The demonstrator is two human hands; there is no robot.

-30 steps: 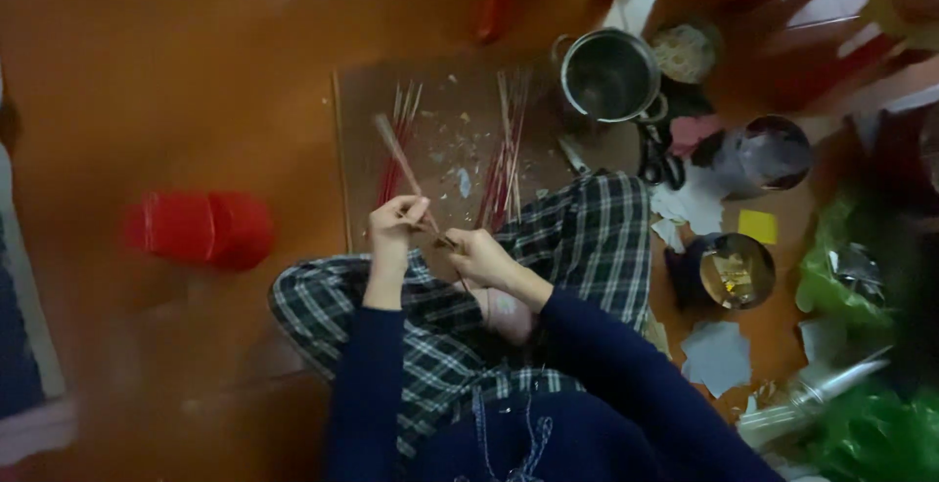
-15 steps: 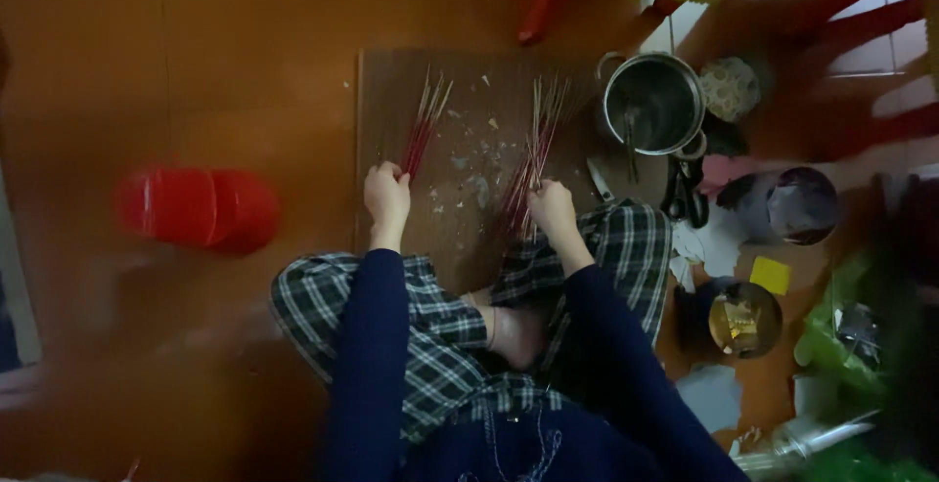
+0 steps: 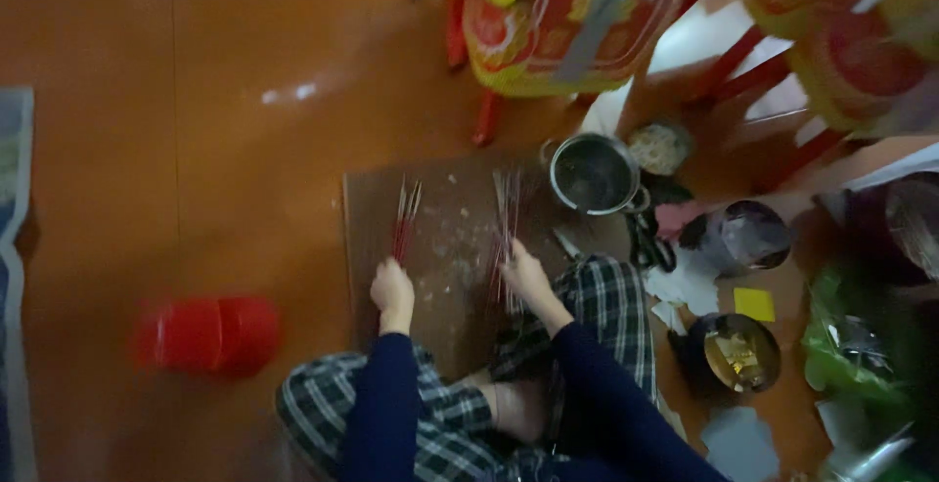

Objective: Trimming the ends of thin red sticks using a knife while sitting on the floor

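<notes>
A flat brown cardboard sheet (image 3: pixel 445 247) lies on the floor. On it, one bundle of thin red sticks (image 3: pixel 403 223) lies toward its left, another (image 3: pixel 507 218) toward its right. A round steel pot (image 3: pixel 593 174) stands just beside its right edge; a red plastic container (image 3: pixel 207 333) sits well left.

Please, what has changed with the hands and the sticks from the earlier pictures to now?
One second ago both hands worked close together on one stick. Then they parted: now the left hand grips a bundle of red sticks and the right hand grips a second bundle, both on the brown board. The metal pot and the red container stayed in place.
</notes>
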